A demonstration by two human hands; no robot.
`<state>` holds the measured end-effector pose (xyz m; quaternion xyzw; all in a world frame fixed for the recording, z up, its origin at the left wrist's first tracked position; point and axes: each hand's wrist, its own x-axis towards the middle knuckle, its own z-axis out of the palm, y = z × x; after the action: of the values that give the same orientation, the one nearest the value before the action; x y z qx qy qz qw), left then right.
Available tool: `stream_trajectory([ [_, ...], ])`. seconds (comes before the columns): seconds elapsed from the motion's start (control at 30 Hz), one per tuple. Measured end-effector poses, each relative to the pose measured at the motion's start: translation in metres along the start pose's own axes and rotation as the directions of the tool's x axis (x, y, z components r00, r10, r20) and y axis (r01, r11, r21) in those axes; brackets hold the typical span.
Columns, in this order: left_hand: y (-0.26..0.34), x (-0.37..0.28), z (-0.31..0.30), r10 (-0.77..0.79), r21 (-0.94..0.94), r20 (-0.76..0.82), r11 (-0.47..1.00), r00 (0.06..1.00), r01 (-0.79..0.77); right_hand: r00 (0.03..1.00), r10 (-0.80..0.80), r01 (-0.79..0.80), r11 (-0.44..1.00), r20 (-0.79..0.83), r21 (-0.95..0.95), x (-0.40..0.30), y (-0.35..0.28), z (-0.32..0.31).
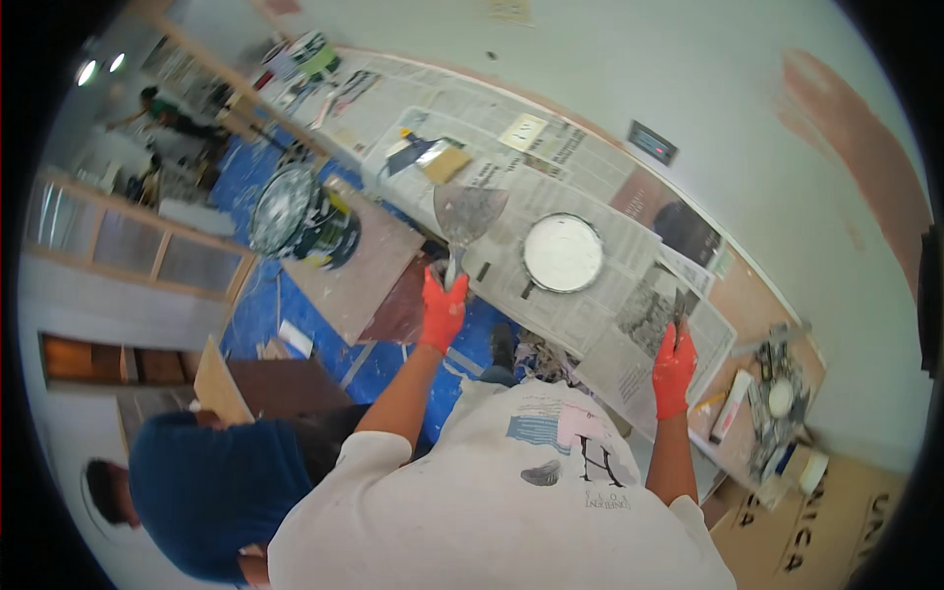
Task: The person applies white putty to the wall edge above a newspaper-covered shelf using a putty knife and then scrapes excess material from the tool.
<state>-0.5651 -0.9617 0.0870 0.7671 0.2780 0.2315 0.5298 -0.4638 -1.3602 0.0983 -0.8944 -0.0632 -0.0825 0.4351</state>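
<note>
My left hand (pixel 445 310), in an orange-red glove, grips the handle of a wide putty knife (pixel 468 214) whose grey, stained blade points away from me. My right hand (pixel 675 369), gloved alike, holds a smaller putty knife (pixel 680 302) above the newspaper-covered worktop. Between the two tools, a round container (pixel 563 252) with white material inside its dark rim rests on the newspaper (pixel 516 206). Beyond the wide blade lie a blue-black spreader (pixel 411 153) and a tan block (pixel 446 162).
A smeared paint bucket (pixel 306 221) stands on a board to the left. A person in a blue shirt (pixel 214 487) is close at lower left; another person (pixel 166 114) is farther back. Tools clutter the worktop's right end (pixel 774 398). A cardboard box (pixel 811 523) sits at lower right.
</note>
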Motion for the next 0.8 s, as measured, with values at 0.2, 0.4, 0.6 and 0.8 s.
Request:
stream_trajectory([
  [0.2, 0.006, -0.081, -0.053, -0.226, -0.56, -0.087, 0.817, 0.97, 0.14, 0.913, -0.242, 0.167, 0.956, 0.327, 0.24, -0.006, -0.072, 0.062],
  [0.4, -0.009, -0.068, -0.133, -0.317, -0.893, 0.034, 0.416, 0.948, 0.171, 0.752, -0.507, 0.407, 0.86, 0.421, 0.308, -0.016, -0.151, 0.122],
  [0.6, -0.05, -0.057, -0.221, -0.231, -0.805, 0.005, 0.576, 0.973, 0.141, 0.702, -0.411, 0.374, 0.908, 0.582, 0.191, -0.047, -0.212, 0.21],
  [0.8, -0.068, -0.075, -0.296, -0.371, -0.634, -0.164, 0.749, 0.914, 0.19, 0.687, -0.417, 0.368, 0.906, 0.595, 0.21, -0.049, -0.288, 0.306],
])
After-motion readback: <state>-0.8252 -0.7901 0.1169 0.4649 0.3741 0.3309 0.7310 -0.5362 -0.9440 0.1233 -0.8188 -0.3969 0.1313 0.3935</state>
